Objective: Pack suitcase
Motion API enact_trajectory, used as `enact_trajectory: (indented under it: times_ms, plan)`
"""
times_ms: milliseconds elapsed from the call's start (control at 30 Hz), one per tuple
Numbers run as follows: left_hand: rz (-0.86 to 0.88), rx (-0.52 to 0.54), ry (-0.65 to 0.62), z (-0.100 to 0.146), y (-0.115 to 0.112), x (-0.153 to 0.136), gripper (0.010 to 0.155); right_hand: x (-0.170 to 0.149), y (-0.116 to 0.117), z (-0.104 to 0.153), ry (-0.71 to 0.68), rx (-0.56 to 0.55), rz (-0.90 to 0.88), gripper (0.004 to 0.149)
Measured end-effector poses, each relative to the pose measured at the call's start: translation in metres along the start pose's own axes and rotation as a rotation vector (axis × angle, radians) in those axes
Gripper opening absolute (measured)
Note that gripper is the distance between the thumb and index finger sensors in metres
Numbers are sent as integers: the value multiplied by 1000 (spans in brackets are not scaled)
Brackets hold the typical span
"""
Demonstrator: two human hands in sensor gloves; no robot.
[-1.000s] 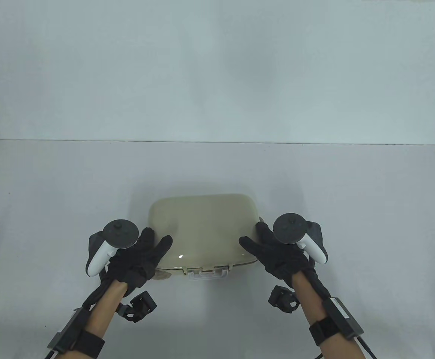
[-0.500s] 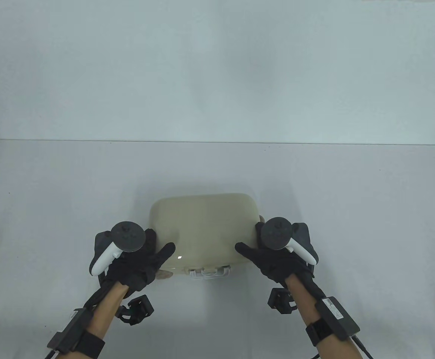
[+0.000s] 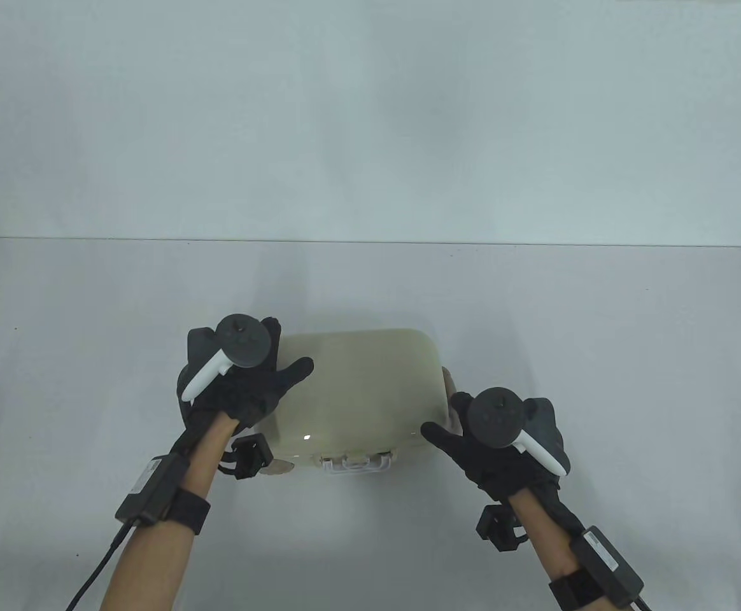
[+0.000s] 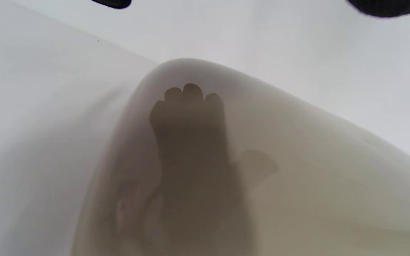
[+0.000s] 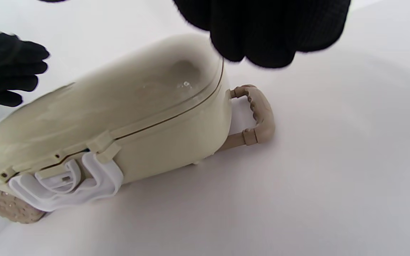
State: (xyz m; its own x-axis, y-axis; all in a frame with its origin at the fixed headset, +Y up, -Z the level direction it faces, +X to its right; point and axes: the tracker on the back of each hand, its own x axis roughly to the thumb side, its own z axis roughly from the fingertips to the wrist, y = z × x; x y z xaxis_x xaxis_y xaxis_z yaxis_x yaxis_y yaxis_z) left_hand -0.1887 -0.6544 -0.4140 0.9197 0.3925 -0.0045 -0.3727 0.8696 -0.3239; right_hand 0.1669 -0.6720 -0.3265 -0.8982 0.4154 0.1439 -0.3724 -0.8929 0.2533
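Over on the left, the left hand [image 3: 253, 382] is up on the left end of the suitcase [image 3: 361, 388], palm down, fingers stretched out long over the far left corner and thumb splayed across the lid. Nothing is curled round anything there: it's a flat, relaxed hand lying on the shell. The left wrist view shows the glossy lid [image 4: 297, 170] close below the hand, with a dark hand shape showing on it, fingers together and straight.

The suitcase is a small beige hard-shell case, lid closed, lying flat on the white table [image 3: 90, 305], near the front edge and roughly in the middle. On its front side sits a white latch [image 3: 354, 461], and the right wrist view shows that latch [image 5: 66, 185] folded against the seam. A knobbly beige wheel [image 5: 11, 208] peeks out under the left front corner.

On the case's right end, a tan handle [image 5: 260, 113] sticks out and rests on the table.

Now the right hand [image 3: 479, 445]: it's at the right front corner, thumb pointing in toward the lid, fingers reaching along the right end. Whether they actually touch the case, I cannot tell, as the tracker covers them. The hand reads as loosely open, gripping nothing.
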Motion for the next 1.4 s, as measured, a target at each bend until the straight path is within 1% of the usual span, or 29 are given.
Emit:
enact_trajectory:
  times_ms: [67,167,233,300,367,433,467,600,667,833,900,1000,1100,1133,1233,1267,1333,1400]
  plan:
    - [-46,-45,15,-13,-2,2,96,-3,4,2,-8,47,-36,83]
    - [-44,-122,42,-28,-12,-3,98,-3,26,-2,-29,232,-154,80]
    - [-32,-173,50,-33,-18,-6,101,-1,40,-7,-35,329,-203,79]
    - [-41,-233,51,-36,-25,-8,103,2,56,-11,-44,431,-255,82]
    - [0,-207,38,-36,-27,-10,104,4,70,-13,-60,517,-320,86]
    - [-10,-203,30,-35,-29,-12,103,5,80,-14,-74,591,-394,86]
    - [-5,-191,19,-34,-30,-13,103,5,85,-14,-69,620,-428,86]
    - [-11,-202,17,-33,-31,-15,102,0,102,-17,-54,696,-503,85]
    - [-11,-205,12,-33,-31,-15,102,-2,108,-18,-58,753,-602,86]
    - [-17,-222,10,-33,-30,-15,102,0,120,-19,-84,824,-695,89]
    - [-18,-225,12,-33,-29,-15,103,0,122,-19,-101,839,-705,89]
    - [-18,-226,18,-33,-29,-14,102,-6,121,-20,-92,828,-724,88]
    - [-22,-232,24,-33,-28,-14,103,-6,114,-21,-87,794,-704,78]
    - [-21,-234,25,-33,-28,-14,103,-4,109,-21,-111,770,-677,77]
    - [-23,-238,28,-32,-27,-14,103,2,96,-20,-169,726,-653,74]
    - [-25,-239,28,-32,-27,-14,103,5,92,-19,-206,735,-687,71]
    - [-24,-240,28,-33,-27,-14,103,10,88,-17,-245,743,-736,71]
    - [-25,-242,27,-33,-27,-14,102,14,86,-16,-256,718,-685,71]
